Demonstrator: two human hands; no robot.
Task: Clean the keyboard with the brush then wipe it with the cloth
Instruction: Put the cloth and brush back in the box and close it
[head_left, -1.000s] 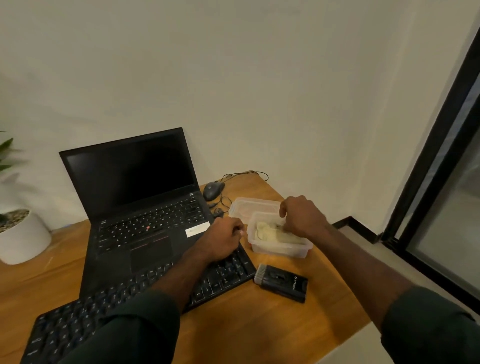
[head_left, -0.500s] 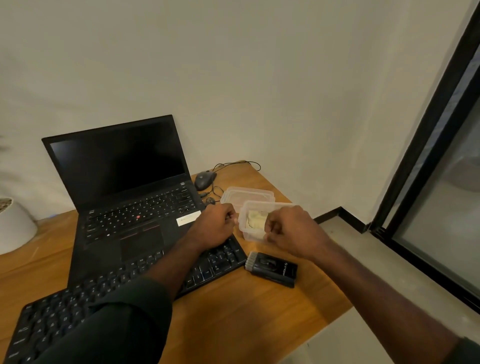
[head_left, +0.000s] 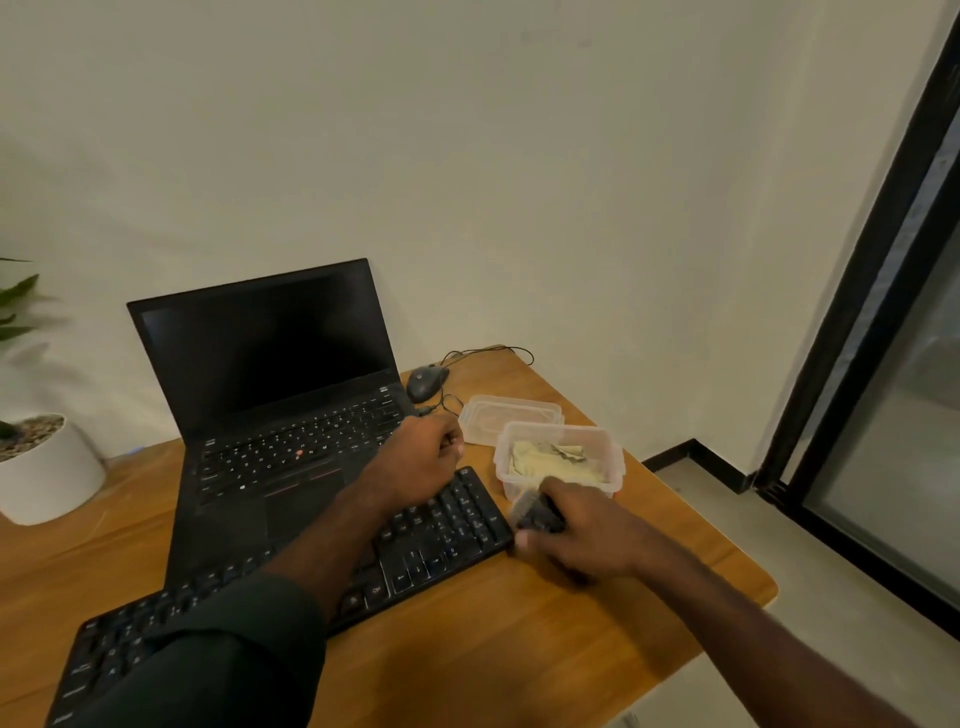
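- I am closing my right hand (head_left: 587, 540) over the brush (head_left: 537, 512), a small black block with pale bristles at its far end, lying on the desk (head_left: 519, 639) just right of the keyboard (head_left: 436, 530) and touching the near wall of the open tub (head_left: 615, 457).
- My fingers are wrapping its body, but motion blur is hiding whether it is clear of the wood yet.
- My left hand (head_left: 421, 457) is hovering curled into a loose fist over the keyboard's far right corner; I cannot tell whether it is pinching anything.
- I am judging the brush light and rigid: a hard plastic shell that should not flex, perhaps a little slick, so I am taking it across the long sides, well back from the soft bristles that would splay under pressure.
- The cloth (head_left: 556, 460) is sitting crumpled inside the tub; I am expecting it limp and nearly weightless, best pinched at a raised fold.
- The keyboard is looking flat, stiff and light enough to skid under hard strokes, so a steadying hand on its edge may help.
- Counting: one brush, one cloth, one separate keyboard, one laptop (head_left: 270, 395), one tub, one lid (head_left: 511, 418) beside it, one mouse (head_left: 426, 381), one potted plant (head_left: 44, 467).
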